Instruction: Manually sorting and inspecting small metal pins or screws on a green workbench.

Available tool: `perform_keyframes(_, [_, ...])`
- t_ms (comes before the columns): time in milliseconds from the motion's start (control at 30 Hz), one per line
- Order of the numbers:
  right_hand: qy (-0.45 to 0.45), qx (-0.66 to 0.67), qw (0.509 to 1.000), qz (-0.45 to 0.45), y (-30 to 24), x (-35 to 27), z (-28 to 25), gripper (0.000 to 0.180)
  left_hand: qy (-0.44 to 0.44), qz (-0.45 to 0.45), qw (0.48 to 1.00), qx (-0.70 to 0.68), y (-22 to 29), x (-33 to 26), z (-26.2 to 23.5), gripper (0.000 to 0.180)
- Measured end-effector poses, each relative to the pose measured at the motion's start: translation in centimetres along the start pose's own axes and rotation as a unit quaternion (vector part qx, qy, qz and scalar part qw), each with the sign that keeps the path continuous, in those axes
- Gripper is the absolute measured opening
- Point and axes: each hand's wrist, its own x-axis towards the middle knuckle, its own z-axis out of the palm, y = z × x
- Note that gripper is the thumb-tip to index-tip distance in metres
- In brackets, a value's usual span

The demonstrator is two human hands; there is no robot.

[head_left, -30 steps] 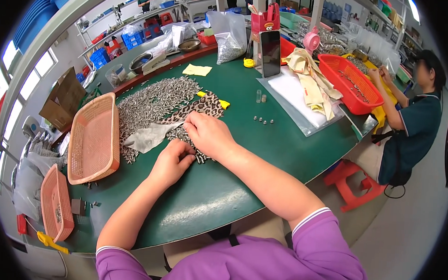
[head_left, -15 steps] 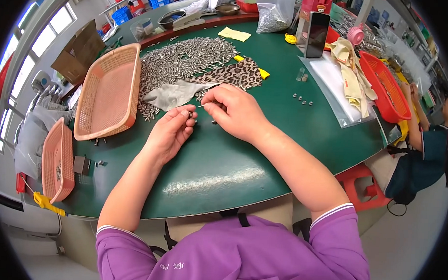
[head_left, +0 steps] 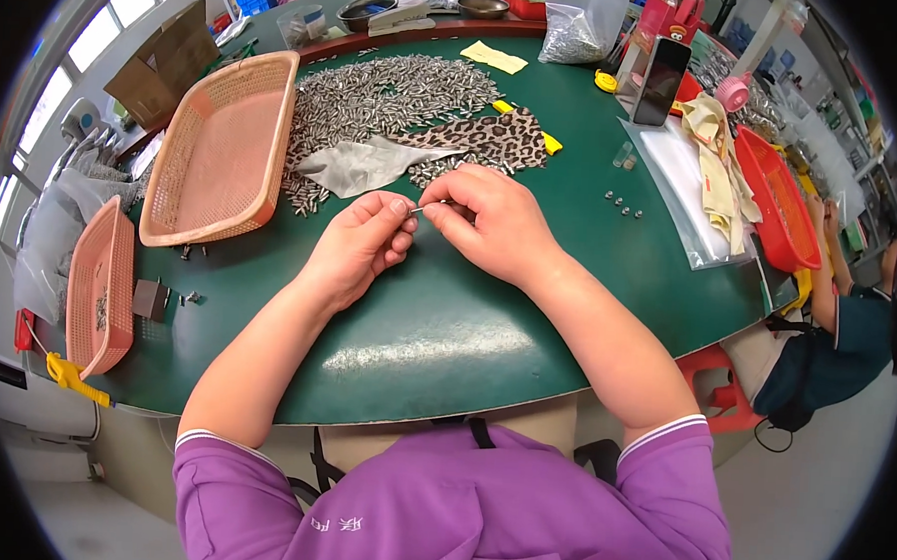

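Both hands meet just in front of the leopard-print cloth point(head_left: 480, 141), which serves here as the reference point. The left hand point(head_left: 358, 244) has its grip closed, thumb and forefinger pinching one end of a small metal pin point(head_left: 424, 208). The right hand point(head_left: 491, 222) is also closed, fingertips curled around the pin's other end. Holding the piece between two pinches keeps it steady and clear of the green worktop point(head_left: 436, 330), likely so that it can be fitted or checked by touch; what the right fingertips do at the pin is too small to tell.

The heap of loose metal pins point(head_left: 392, 82) lies behind and to the left of the cloth, spilling onto it and onto a grey plastic bag point(head_left: 358, 164) just left of it. That puts stock within a short reach of both hands.

The large pink basket point(head_left: 219, 145) stands further left of the cloth, mouth up and bare inside. A smaller pink basket point(head_left: 100, 285) sits well left and nearer the person, at the worktop edge, with a few pieces in it.

A few small parts point(head_left: 622, 203) lie apart to the right of the cloth, beside a clear plastic sheet point(head_left: 688, 190). A red basket point(head_left: 777, 199) stands beyond that, near a co-worker's arm point(head_left: 824, 266).
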Motion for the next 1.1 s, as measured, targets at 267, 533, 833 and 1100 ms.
perform_keyframes(267, [0.006,-0.027,1.000,-0.006,-0.3,0.0,0.4,0.007,0.031,-0.014,0.999,0.006,0.0,0.0,0.2,0.015])
perform_keyframes(533, [-0.012,-0.011,0.998,0.066,-0.4,-0.1,0.3,0.010,0.033,0.009,0.999,0.007,0.2,0.3,0.4,0.015])
perform_keyframes(833, [-0.074,-0.147,0.985,0.045,-0.2,-0.6,0.1,0.007,0.005,-0.027,0.988,-0.155,0.6,0.4,-1.6,0.013])
perform_keyframes(1100, [-0.035,0.083,0.988,0.126,-0.7,0.0,0.4,0.008,0.005,-0.054,0.998,-0.022,0.8,-0.2,-0.1,0.020])
